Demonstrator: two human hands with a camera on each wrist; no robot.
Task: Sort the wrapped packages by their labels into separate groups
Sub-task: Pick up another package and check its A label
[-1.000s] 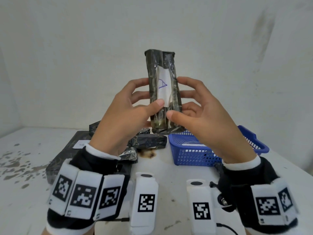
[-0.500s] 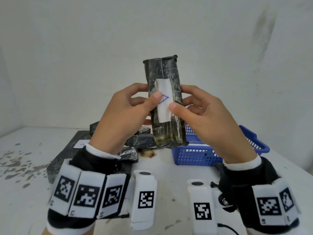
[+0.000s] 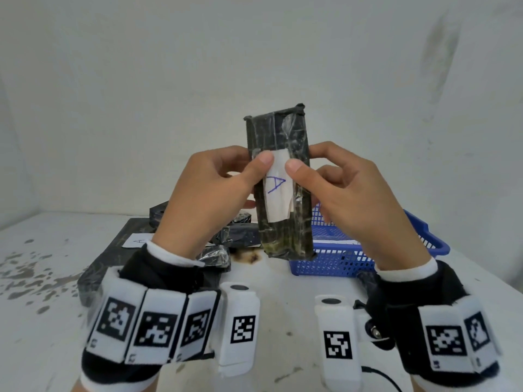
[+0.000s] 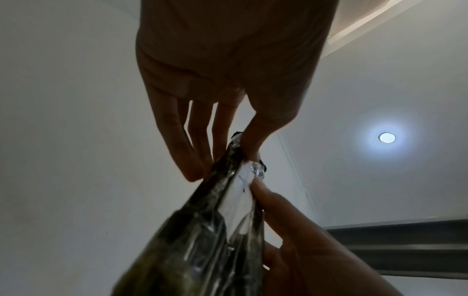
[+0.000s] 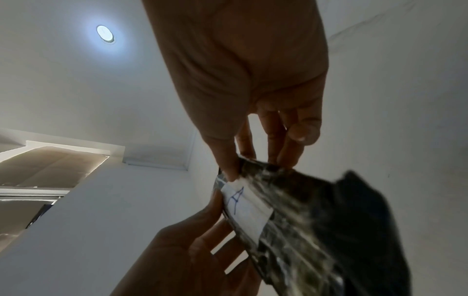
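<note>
I hold a long dark wrapped package [image 3: 283,142] upright in front of me, above the table. Its white label [image 3: 278,193] carries a blue letter A. My left hand [image 3: 209,190] pinches its left edge, thumb on the label's top corner. My right hand [image 3: 348,193] pinches the right edge, thumb beside the left thumb. In the left wrist view the package [image 4: 202,236] runs up between my fingers. The right wrist view shows the package [image 5: 298,220] with the A label [image 5: 243,210] facing the camera.
A blue mesh basket [image 3: 396,250] stands on the white table [image 3: 42,278] behind my right hand. A large flat dark package with an A label [image 3: 135,241] lies at the left, with several smaller dark packages [image 3: 243,236] piled beside it. White walls close off the back.
The package has come lower and nearer, and its label now shows the A upright. Both thumbs have slid up to the label's top edge.
</note>
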